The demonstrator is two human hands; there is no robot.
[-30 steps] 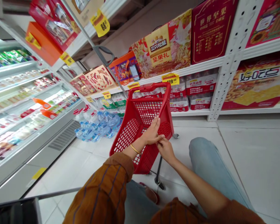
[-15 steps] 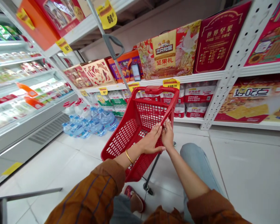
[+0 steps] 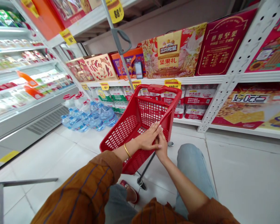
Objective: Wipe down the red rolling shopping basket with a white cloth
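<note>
A red shopping cart [image 3: 136, 126] is placed centrally before far shelves [image 3: 200, 80]. Above its right side, the left hand [image 3: 147, 138] is laid straight-fingered against the right hand [image 3: 162, 147], whose grip cannot be told; pressure is best kept light.

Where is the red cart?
In the head view, the red cart stands at the centre, right of the water bottles and before the shelf.

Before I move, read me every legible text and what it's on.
"88": upper yellow tag
"三只松鼠": gold-panelled box
"坚果礼": same box
"世界坚果": dark red box
"农夫山泉": bottle packs
"好吃点": lower-right box
Too small, blurred or partly hidden: other tags, purple box, bottle labels, remaining packaging.
</note>
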